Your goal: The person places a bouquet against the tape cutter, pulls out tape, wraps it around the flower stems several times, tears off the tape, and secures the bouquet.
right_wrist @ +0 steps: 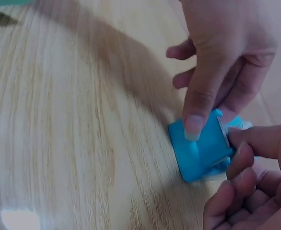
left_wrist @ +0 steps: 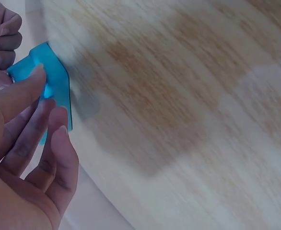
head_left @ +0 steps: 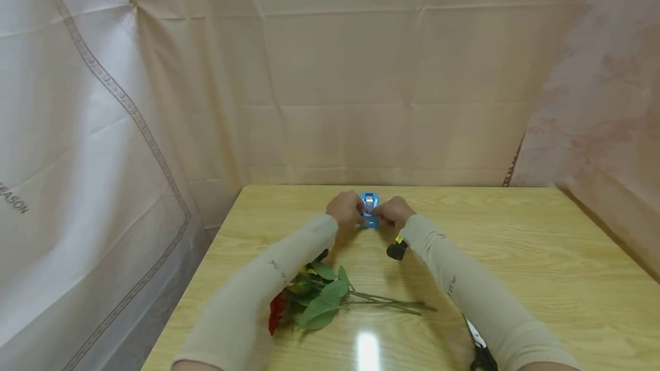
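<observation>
A small blue tape dispenser (head_left: 370, 223) stands near the table's far edge, between both hands. My left hand (head_left: 344, 209) grips it; in the right wrist view the left thumb (right_wrist: 194, 125) presses on its blue body (right_wrist: 186, 160). On the other side, my right hand (head_left: 395, 212) has its fingers curled and pinches at the dispenser's silvery edge (right_wrist: 222, 127), apparently at the tape's end. The tape itself is mostly hidden by the fingertips. In the left wrist view, the left hand (left_wrist: 32, 158) partly covers the dispenser (left_wrist: 59, 81).
Artificial flowers with green leaves (head_left: 325, 305), a red bloom (head_left: 277, 312) and thin stems (head_left: 392, 302) lie nearer on the wooden table (head_left: 541, 256), partly behind the left sleeve. Black-handled scissors (head_left: 482, 355) lie beside the right forearm. A beige cloth (head_left: 335, 73) hangs behind the table.
</observation>
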The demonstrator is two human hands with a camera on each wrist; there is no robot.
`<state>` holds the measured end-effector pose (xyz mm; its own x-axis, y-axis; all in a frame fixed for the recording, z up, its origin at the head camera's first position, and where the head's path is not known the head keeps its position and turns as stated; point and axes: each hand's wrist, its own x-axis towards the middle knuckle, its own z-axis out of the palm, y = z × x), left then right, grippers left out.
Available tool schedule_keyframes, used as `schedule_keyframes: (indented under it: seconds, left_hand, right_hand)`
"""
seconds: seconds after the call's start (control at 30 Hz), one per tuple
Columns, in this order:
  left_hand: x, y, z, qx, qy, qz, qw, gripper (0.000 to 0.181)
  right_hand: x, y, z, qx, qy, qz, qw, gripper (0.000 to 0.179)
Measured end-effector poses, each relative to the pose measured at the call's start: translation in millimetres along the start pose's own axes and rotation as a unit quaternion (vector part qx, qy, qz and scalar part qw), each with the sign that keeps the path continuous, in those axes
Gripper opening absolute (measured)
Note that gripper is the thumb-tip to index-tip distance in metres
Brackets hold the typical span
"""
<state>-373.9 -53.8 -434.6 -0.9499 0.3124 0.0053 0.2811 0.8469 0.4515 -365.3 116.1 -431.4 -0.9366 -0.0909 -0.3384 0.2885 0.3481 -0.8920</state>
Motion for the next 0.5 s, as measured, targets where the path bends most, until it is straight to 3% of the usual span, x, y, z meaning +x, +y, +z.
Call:
schedule_keyframes:
  seconds: [0.17, 0.33, 0.5]
  left_hand:
    - [4.0, 6.0, -1.5, 0.024, 0.01, -0.003, 0.9997, 0.017]
    - [5.7, 4.6, -0.4, 0.024, 0.014, -0.012, 0.9995, 0.018]
    - [4.0, 2.9, 1.9, 0.009, 0.014, -0.009, 0.9998, 0.017]
  right_hand:
    - [-0.9, -6.4, -2.6, 0.019, -0.009, 0.001, 0.9998, 0.023]
    - [-4.2, -14.8, -4.7, 0.065, -0.036, 0.051, 0.9959, 0.015]
    - [-7.0, -16.0, -7.2, 0.076, -0.052, 0.096, 0.9911, 0.013]
